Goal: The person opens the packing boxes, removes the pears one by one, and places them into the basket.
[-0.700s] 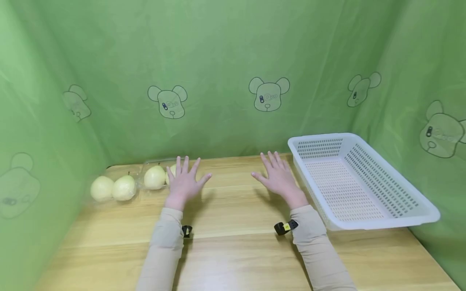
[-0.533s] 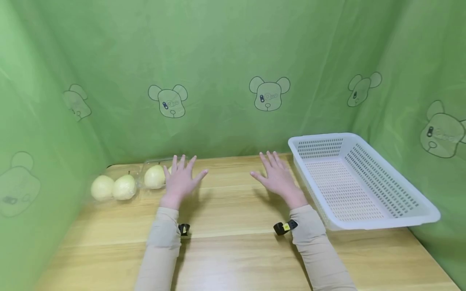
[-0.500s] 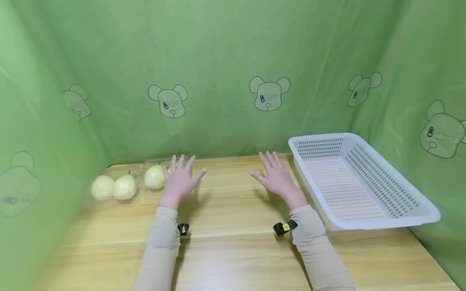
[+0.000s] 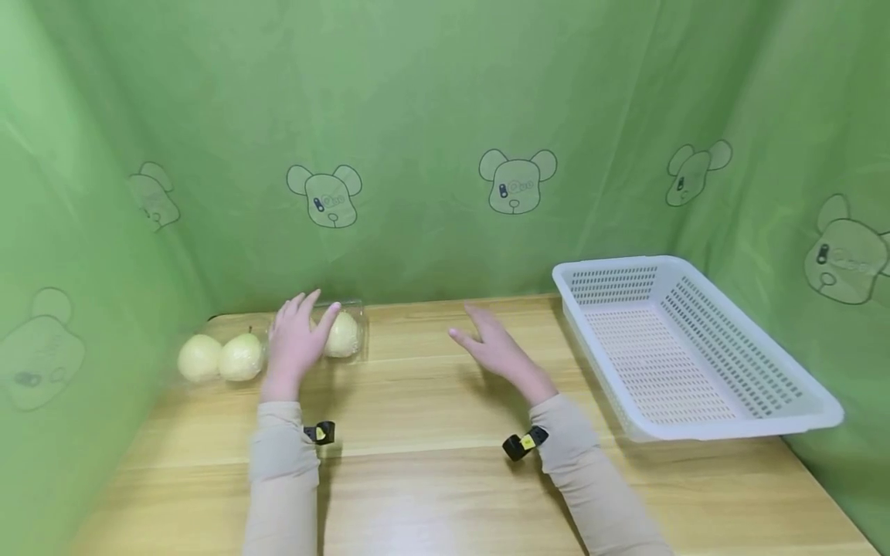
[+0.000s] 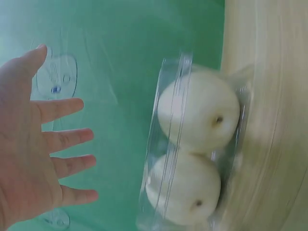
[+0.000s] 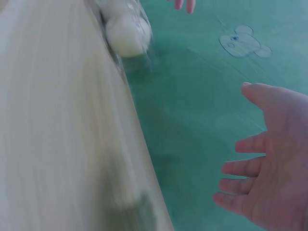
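My left hand [image 4: 295,344] hovers with fingers spread, in front of a clear plastic box of pale yellow pears. It hides one of them in the head view, while the right-hand pear [image 4: 343,336] shows beside the thumb. In the left wrist view the clear box [image 5: 166,144] holds two pears, the palm apart from it. A second clear box stands further left, with two pears [image 4: 241,357] in it. Over the middle of the table, my right hand [image 4: 497,351] has straight fingers and holds nothing. The right wrist view shows its open palm [image 6: 284,178] away from a boxed pear [image 6: 127,36].
A white perforated plastic basket [image 4: 647,347] stands on the right of the wooden table [image 4: 417,417]. Green curtains [image 4: 417,255] with bear-head prints enclose the table's back and sides. Each wrist wears a black strap [image 4: 524,442].
Both hands have moved left. My left hand now covers the other pear of the nearer box, and its right-hand pear has come into sight. My right hand has turned leftward, away from the basket.
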A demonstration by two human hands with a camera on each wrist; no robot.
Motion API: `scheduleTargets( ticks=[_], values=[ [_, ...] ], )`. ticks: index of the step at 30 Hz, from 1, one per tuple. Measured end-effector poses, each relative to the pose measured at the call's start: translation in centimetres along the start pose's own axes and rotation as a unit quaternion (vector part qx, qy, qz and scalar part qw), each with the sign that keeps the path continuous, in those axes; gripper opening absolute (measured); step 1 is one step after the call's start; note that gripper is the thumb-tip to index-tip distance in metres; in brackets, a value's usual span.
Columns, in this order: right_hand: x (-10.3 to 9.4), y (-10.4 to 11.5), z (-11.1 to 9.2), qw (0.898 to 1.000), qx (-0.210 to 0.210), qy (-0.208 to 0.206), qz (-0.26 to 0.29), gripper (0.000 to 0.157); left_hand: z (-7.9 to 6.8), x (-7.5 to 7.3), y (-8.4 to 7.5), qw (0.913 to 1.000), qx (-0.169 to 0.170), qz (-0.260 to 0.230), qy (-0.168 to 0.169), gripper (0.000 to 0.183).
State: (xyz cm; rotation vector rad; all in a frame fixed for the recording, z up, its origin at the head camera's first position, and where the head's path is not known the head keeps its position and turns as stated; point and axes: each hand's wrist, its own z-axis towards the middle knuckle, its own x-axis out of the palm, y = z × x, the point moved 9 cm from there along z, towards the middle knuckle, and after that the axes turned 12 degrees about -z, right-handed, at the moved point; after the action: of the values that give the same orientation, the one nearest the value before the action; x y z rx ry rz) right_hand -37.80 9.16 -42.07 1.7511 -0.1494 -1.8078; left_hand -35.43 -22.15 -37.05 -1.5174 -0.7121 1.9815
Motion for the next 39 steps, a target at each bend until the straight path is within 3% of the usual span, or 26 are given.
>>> scheduleTargets(
  ticks=[8, 14, 20, 25, 28, 32, 35, 39],
  values=[
    [2.3, 2.0, 1.1, 1.000, -0.006, 0.011, 0.029, 0.072, -0.4, -1.7, 2.8, 0.9982, -0.030, -0.042, -0.029, 0.081],
    [3.9, 3.7, 2.9, 0.996, -0.015, 0.016, 0.089, 0.067, -0.7, -2.3, 4.8, 0.9934, -0.066, -0.083, -0.044, 0.079],
    [6.1, 5.2, 4.6, 0.991, 0.003, 0.037, 0.125, 0.065, -0.8, -2.6, 6.0, 0.9892, -0.077, -0.113, -0.053, 0.076],
    [8.4, 6.3, 5.6, 0.980, 0.018, 0.067, 0.185, 0.062, -0.8, -2.7, 6.6, 0.9849, -0.084, -0.141, -0.054, 0.071],
    [9.8, 6.9, 6.1, 0.955, 0.042, 0.097, 0.276, 0.064, -0.7, -2.7, 7.0, 0.9824, -0.085, -0.156, -0.058, 0.070],
    [11.6, 7.7, 6.4, 0.884, 0.096, 0.137, 0.437, 0.064, -0.6, -2.6, 7.4, 0.9796, -0.081, -0.173, -0.063, 0.070],
    [12.6, 8.4, 6.4, 0.832, 0.127, 0.154, 0.518, 0.062, -0.5, -2.4, 7.6, 0.9786, -0.077, -0.179, -0.065, 0.070],
    [13.3, 9.1, 6.4, 0.796, 0.150, 0.159, 0.564, 0.057, -0.4, -2.2, 7.6, 0.9789, -0.073, -0.179, -0.066, 0.068]
  ],
)
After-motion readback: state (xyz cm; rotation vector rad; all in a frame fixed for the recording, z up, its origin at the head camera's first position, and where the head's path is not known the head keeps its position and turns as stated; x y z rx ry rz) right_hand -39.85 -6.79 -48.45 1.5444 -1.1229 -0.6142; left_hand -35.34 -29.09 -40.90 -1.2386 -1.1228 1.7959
